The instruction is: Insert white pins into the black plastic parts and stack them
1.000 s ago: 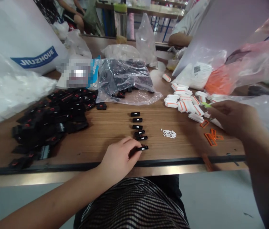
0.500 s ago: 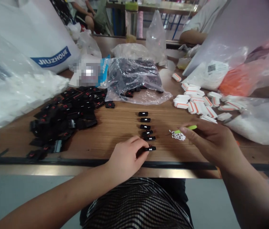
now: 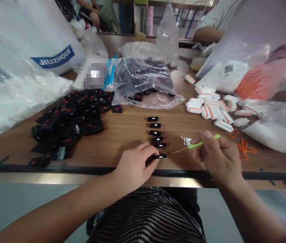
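Note:
My left hand (image 3: 138, 163) rests on the table with thumb and fingers closed on the nearest black connector housing (image 3: 161, 156), which shows two white dots on its upper face. Beyond it, several like black housings (image 3: 155, 133) with white dots stand in a column. My right hand (image 3: 217, 153) grips the yellow-green handle of a thin needle-like pick (image 3: 196, 145). Its metal tip points left, a little to the right of the held housing and apart from it. Partly behind my right hand lies a small heap of tiny white pieces (image 3: 187, 140).
A pile of black housings (image 3: 82, 114) lies left, beside a large clear bag of white parts (image 3: 28, 98). A plastic bag of black parts (image 3: 145, 79) sits at the back. White orange-edged parts (image 3: 209, 106) and orange frames (image 3: 245, 150) lie right. Another person's arm (image 3: 209, 33) shows behind.
My right hand has turned and drawn the pick toward me, off the white pieces, so its tip now points at the held housing. The orange frames have come into view. My left hand stays put.

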Motion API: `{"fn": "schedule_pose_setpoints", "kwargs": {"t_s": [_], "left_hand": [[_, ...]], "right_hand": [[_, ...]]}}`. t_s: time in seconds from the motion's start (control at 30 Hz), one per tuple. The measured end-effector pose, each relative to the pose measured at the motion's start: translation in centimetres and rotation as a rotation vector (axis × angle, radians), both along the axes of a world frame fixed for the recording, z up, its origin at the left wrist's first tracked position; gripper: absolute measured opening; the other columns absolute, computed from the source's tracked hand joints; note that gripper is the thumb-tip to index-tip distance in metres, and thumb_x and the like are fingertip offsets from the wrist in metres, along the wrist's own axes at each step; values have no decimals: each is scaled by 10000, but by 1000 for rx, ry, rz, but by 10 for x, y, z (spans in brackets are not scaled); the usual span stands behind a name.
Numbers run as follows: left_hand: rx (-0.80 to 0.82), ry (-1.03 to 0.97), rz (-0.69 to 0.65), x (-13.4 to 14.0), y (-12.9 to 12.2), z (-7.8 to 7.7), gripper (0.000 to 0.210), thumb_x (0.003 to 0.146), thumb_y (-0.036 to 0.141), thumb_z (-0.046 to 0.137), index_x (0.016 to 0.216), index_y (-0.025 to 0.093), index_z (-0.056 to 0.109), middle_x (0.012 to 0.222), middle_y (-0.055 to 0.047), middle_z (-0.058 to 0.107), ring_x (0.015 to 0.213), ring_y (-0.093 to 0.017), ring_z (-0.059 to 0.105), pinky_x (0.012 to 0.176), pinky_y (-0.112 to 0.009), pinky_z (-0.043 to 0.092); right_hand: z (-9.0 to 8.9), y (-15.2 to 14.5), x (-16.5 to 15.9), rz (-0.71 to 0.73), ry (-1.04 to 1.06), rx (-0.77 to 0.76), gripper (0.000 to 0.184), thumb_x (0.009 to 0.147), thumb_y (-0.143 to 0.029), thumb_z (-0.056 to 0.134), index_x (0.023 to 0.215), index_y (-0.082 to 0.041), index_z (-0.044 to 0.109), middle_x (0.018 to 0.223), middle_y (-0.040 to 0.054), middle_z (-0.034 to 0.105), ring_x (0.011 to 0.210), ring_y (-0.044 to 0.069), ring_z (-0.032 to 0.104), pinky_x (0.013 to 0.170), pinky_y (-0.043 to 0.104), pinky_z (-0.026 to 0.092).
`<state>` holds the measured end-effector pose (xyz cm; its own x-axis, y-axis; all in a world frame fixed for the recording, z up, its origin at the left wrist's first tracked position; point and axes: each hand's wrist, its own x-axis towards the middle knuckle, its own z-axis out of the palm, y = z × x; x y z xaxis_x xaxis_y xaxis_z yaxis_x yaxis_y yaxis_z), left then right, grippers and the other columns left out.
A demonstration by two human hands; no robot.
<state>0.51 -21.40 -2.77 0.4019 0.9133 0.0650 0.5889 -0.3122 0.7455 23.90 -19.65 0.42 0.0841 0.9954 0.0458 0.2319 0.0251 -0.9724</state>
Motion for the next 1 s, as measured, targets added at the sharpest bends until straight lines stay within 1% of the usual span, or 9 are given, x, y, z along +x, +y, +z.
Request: {"fn": "schedule_pose_setpoints", "kwargs": {"t_s": [0.13, 0.23, 0.5, 0.67, 0.83, 1.0], "left_hand": [[-3, -3, -3, 0, 0, 0, 95, 911, 203, 605, 992, 213, 654, 946, -4, 657, 605, -99, 553, 578, -256, 449], [-2, 4, -2, 0, 1, 2, 96, 900, 184, 614, 982, 210, 658, 926, -1, 650, 615, -102, 555, 569, -250, 443], [5, 14, -4, 0, 0, 2, 95, 907, 189, 612, 989, 211, 656, 927, -2, 647, 659, -115, 579, 578, -250, 447], [11, 17, -8, 0, 1, 0, 100, 910, 200, 608, 997, 215, 655, 936, -7, 647, 669, -121, 582, 579, -256, 452], [6, 7, -11, 0, 1, 1, 97, 911, 193, 612, 994, 210, 659, 920, 2, 641, 654, -113, 571, 580, -255, 443], [-21, -4, -17, -1, 1, 1, 98, 914, 193, 612, 998, 212, 660, 926, 4, 641, 656, -112, 567, 579, -250, 439]], "right_hand": [[-4, -7, -13, -10, 7, 25, 390, 938, -532, 565, 705, -246, 691, 486, 4, 586, 376, 106, 504, 342, 242, 388], [-6, -9, -17, 2, 0, 19, 391, 946, -521, 560, 700, -245, 686, 489, -3, 587, 373, 103, 502, 346, 242, 396], [-14, -8, -17, 30, -49, 33, 391, 969, -497, 533, 720, -234, 680, 498, -5, 591, 383, 100, 512, 370, 241, 421], [-14, -8, -17, 33, -60, 59, 392, 977, -481, 529, 725, -219, 677, 498, -12, 591, 382, 90, 510, 374, 224, 426], [-13, -8, -17, 54, -170, 97, 414, 988, -464, 513, 710, -204, 676, 511, -13, 604, 394, 83, 532, 390, 207, 433], [-5, -10, -17, 80, -328, 125, 374, 991, -416, 520, 731, -209, 692, 567, 3, 674, 432, 103, 606, 437, 221, 486]]}}
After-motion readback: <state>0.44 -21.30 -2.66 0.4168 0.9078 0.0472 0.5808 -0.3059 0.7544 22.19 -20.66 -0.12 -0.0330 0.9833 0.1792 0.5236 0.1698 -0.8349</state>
